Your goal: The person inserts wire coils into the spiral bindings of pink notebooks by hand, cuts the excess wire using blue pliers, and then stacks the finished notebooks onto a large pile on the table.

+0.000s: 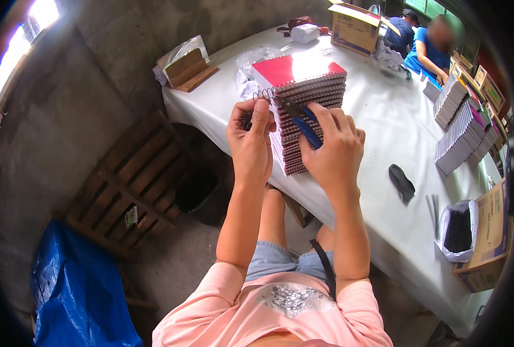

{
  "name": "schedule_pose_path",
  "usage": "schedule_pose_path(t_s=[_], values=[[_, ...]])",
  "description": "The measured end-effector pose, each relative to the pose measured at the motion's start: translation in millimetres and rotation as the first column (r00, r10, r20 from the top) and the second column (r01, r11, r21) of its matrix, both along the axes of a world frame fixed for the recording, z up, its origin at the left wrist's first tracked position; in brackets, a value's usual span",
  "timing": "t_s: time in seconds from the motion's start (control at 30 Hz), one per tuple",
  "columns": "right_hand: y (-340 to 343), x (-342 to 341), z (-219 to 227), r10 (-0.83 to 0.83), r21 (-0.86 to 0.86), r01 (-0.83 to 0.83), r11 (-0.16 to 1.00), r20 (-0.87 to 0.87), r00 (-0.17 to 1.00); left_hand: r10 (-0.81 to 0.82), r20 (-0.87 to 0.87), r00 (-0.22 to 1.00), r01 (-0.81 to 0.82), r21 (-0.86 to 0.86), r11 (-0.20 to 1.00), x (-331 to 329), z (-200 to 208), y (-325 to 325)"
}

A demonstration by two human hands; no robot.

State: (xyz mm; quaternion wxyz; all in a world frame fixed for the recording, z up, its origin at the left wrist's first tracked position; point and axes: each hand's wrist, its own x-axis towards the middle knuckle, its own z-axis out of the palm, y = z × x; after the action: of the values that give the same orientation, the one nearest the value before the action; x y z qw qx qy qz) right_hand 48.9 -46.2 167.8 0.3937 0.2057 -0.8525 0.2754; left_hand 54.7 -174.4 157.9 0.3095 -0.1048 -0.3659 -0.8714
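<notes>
A tall stack of spiral-bound notebooks [309, 95] with a red cover on top stands at the near edge of a white-covered table [396, 133]. My left hand [250, 141] pinches the end of a wire spiral coil [264, 93] at the stack's top left corner. My right hand [333, 151] grips blue-handled pliers [304, 126], their dark jaws pointing at the coil end. Both hands sit in front of the stack's side.
On the table lie a black tool [401, 182], rows of stacked notebooks [462, 124], a bag of dark coils [458, 230] in a cardboard box, and another box [355, 26]. A person in blue [428, 49] sits at the far end. A wooden pallet [138, 179] leans lower left.
</notes>
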Motion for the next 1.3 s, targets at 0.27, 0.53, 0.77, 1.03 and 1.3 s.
schedule_pose_path(t_s=[0.27, 0.53, 0.77, 1.03, 1.3], values=[[4.3, -5.8, -9.0, 0.125, -0.103, -0.109, 0.989, 0.166, 0.978, 0.293, -0.055, 0.954, -0.298, -0.19, 0.935, -4.0, -3.0, 5.7], [6.5, -0.3, 3.5, 0.041, -0.045, -0.043, 0.998, -0.048, 0.998, 0.475, -0.138, 0.869, -0.482, -0.452, 0.751, 2.1, 0.0, 2.0], [0.7, 1.9, 7.8, 0.057, -0.013, -0.057, 0.998, 0.003, 0.998, 0.451, -0.137, 0.882, -0.463, -0.434, 0.773, 1.5, -0.8, -0.6], [4.8, -2.7, 4.7, 0.157, -0.123, -0.136, 0.983, 0.182, 0.971, 0.413, -0.121, 0.903, -0.424, -0.421, 0.802, 2.0, -0.5, 1.1], [24.1, -8.0, 25.8, 0.214, -0.147, -0.245, 0.958, -0.201, 0.956, 0.404, -0.085, 0.911, -0.405, -0.375, 0.834, 2.9, 0.0, -3.7]])
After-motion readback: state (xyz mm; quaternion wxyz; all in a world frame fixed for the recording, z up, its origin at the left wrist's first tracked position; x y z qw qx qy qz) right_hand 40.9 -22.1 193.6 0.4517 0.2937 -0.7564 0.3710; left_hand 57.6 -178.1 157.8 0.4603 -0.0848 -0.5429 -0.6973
